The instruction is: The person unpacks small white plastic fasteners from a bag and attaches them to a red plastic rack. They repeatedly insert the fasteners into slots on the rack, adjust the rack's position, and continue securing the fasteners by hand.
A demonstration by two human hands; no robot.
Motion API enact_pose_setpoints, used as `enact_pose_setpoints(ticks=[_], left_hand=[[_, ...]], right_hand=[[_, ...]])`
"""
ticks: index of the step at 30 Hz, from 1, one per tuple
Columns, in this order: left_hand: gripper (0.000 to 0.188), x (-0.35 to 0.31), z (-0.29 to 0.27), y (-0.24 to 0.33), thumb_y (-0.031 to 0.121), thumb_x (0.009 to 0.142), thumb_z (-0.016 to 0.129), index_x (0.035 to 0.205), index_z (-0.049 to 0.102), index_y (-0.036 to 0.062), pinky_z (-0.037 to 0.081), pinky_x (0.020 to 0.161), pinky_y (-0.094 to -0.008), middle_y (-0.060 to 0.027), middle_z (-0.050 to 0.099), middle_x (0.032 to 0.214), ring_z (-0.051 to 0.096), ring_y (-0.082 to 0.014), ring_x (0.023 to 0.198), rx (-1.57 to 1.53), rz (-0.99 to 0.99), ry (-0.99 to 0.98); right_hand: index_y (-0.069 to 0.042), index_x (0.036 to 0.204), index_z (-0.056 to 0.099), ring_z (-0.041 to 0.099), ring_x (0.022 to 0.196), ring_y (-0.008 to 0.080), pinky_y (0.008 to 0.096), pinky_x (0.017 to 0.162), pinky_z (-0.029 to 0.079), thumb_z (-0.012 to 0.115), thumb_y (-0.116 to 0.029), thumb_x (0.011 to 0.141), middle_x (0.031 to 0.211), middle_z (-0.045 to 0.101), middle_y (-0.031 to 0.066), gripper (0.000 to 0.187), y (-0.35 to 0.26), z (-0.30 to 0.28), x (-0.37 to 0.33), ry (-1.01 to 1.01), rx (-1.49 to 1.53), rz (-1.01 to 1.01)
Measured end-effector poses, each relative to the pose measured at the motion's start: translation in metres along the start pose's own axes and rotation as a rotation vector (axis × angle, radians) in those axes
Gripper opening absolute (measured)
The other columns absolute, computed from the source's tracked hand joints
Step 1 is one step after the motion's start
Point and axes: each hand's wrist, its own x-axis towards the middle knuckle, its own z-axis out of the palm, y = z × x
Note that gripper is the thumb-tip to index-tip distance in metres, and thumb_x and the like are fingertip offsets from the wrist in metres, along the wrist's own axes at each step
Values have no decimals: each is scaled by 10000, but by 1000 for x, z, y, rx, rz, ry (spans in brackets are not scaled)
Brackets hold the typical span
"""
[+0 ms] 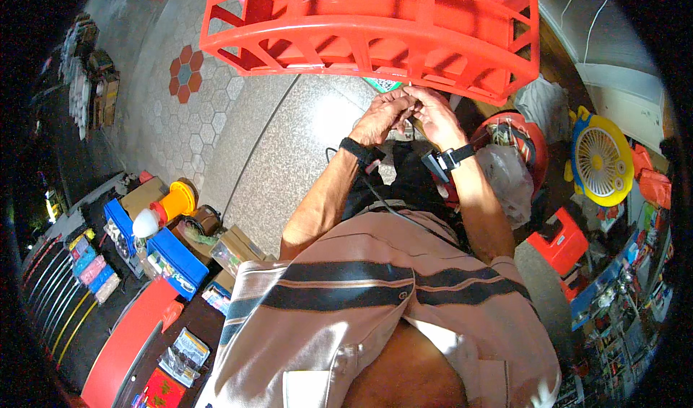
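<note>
A red plastic rack (pixel 375 22) with openwork sides fills the top of the view. Just below its lower edge, my left hand (pixel 384 117) and my right hand (pixel 436 117) meet with bent fingers pressed together. A thin, pale bit shows at the fingertips, close to the rack's edge. What it is I cannot make out, and the fingers hide most of it. Both wrists wear dark straps. Behind my left fingertips, part of a green and white printed card (pixel 382 84) shows under the rack.
To the right stand a red basin (pixel 535 148) with mixed items, a clear plastic bag (pixel 505 184), a yellow and blue fan (pixel 600 155) and a red stool (pixel 559 242). Blue bins (pixel 177 262) and a yellow lamp-like object (pixel 178 201) lie at the left. Speckled floor (pixel 278 148) spreads below.
</note>
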Motion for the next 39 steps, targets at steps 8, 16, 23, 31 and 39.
enact_pose_setpoints(ticks=[8,16,23,31,39], left_hand=[[76,-6,6,-4,159,891,596,852,633,105,346,443,-228,61,490,631,387,-54,482,106,-57,71],[73,-5,7,-9,146,891,593,826,606,114,365,409,-228,58,485,627,400,-55,467,12,-40,83],[127,-6,8,-16,203,925,579,903,601,80,415,447,-231,35,506,656,431,-61,501,87,-7,115],[212,-8,-9,-6,154,923,593,1095,530,46,477,555,-410,-143,617,704,600,-314,581,967,535,432],[396,20,-27,27,193,888,545,1283,559,157,492,567,-514,-222,637,707,650,-403,678,1718,444,505]], right_hand=[[-67,914,687,609,800,132,284,745,467,691,-125,857,860,670,15,81,-4,14,-1,124,19,-107],[-40,907,664,600,835,140,294,767,465,670,-83,864,899,665,18,61,2,18,7,214,39,-171],[-59,994,666,589,795,125,275,736,465,631,-175,919,932,660,-1,142,3,12,2,99,-1,-244],[-52,1126,629,642,706,190,326,636,495,622,-268,940,791,666,48,285,-10,5,-9,316,-921,-488],[-149,1313,546,657,796,430,530,711,513,605,-284,908,830,686,206,431,-47,7,-14,390,-1795,-394]])
